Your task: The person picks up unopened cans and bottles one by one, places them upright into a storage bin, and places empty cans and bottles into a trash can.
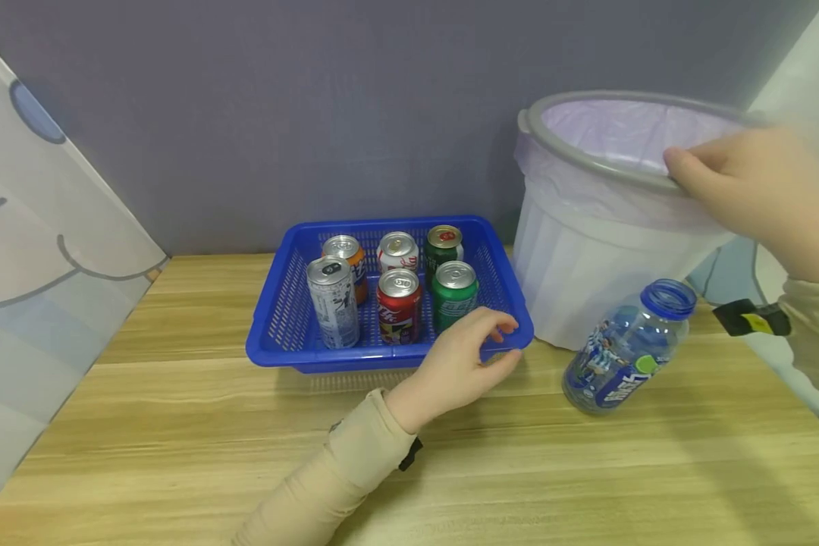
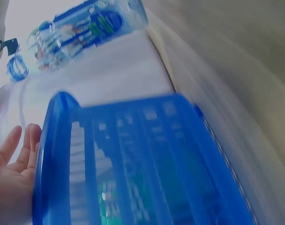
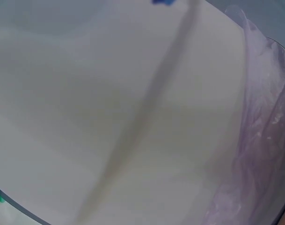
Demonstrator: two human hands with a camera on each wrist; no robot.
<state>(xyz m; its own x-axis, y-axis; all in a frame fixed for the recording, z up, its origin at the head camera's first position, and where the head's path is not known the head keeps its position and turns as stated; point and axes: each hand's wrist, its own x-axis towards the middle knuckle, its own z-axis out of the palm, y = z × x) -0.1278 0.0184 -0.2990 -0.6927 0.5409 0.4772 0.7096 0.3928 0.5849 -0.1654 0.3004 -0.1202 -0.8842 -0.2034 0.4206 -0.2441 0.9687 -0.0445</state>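
Observation:
My left hand [image 1: 467, 368] is at the front right corner of a blue plastic basket [image 1: 283, 356], its fingers loosely curved with nothing between them. In the left wrist view, the fingers [image 2: 25, 147] show beside the slotted basket end. Several drink cans stand in the basket, among them a green can [image 1: 455, 292], a red can [image 1: 399, 307] and a tall white can [image 1: 334, 303]. At the trash bin's grey rim [image 1: 607, 168] is my right hand [image 1: 751, 182], blurred, thumb pointing left; its other fingers are mostly hidden and I cannot tell whether it grips anything.
An uncapped clear bottle [image 1: 628, 353] with a blue label and blue neck stands on the wooden table [image 1: 177, 425], between basket and bin. A pale purple liner [image 1: 628, 129] lines the white bin. Behind rises a grey panel [image 1: 348, 114].

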